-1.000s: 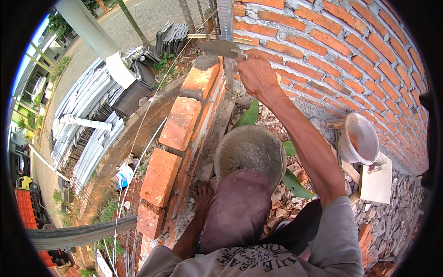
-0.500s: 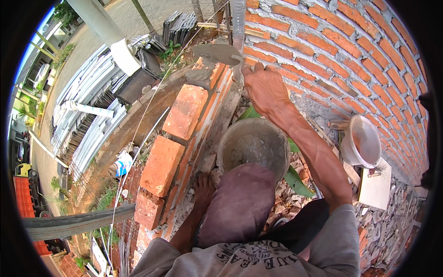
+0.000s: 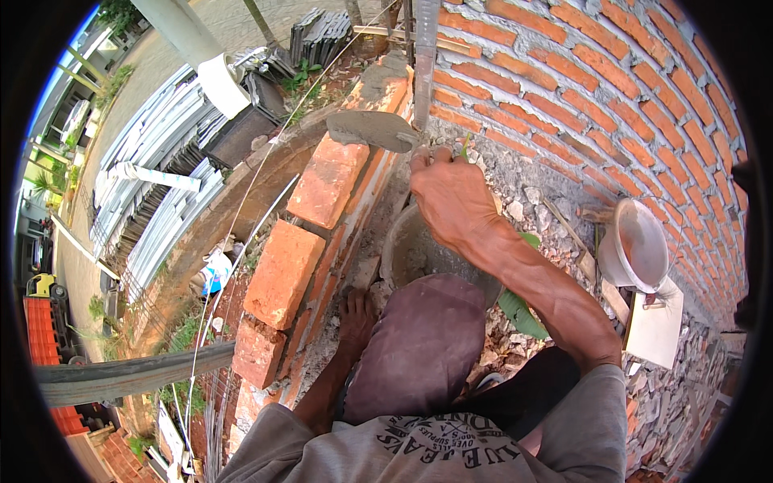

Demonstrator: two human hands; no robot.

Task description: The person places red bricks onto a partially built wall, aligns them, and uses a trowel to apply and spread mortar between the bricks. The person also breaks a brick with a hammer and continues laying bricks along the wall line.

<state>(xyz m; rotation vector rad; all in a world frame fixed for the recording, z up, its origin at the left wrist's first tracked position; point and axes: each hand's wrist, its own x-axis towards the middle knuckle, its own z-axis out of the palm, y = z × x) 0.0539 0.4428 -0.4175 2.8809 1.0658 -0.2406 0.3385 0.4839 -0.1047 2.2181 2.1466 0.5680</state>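
My right hand (image 3: 451, 189) is closed on the handle of a trowel (image 3: 366, 129). The grey, mortar-smeared blade lies over the far end of an orange brick (image 3: 328, 181) on a low wall. Nearer to me along the same wall are a second brick (image 3: 283, 274) and a partly cut-off third one (image 3: 258, 354). Wet mortar (image 3: 388, 84) covers the wall top beyond the blade. My left hand (image 3: 356, 318) rests beside my knee on the ledge at the wall's inner side, fingers stretched forward, holding nothing. Under my right forearm stands a bucket of mortar (image 3: 419, 249), partly hidden.
A finished brick wall (image 3: 564, 88) rises at the right, with a pale bucket (image 3: 636, 241) at its foot. Rubble (image 3: 515, 205) covers the ground there. A thin string (image 3: 270, 157) runs along the low wall's outer side. Stacked metal strips (image 3: 161, 177) lie beyond.
My right hand and the trowel have come back toward me, from the wall's far end to the far brick. Mortar now shows where the blade was. My left hand stays put.
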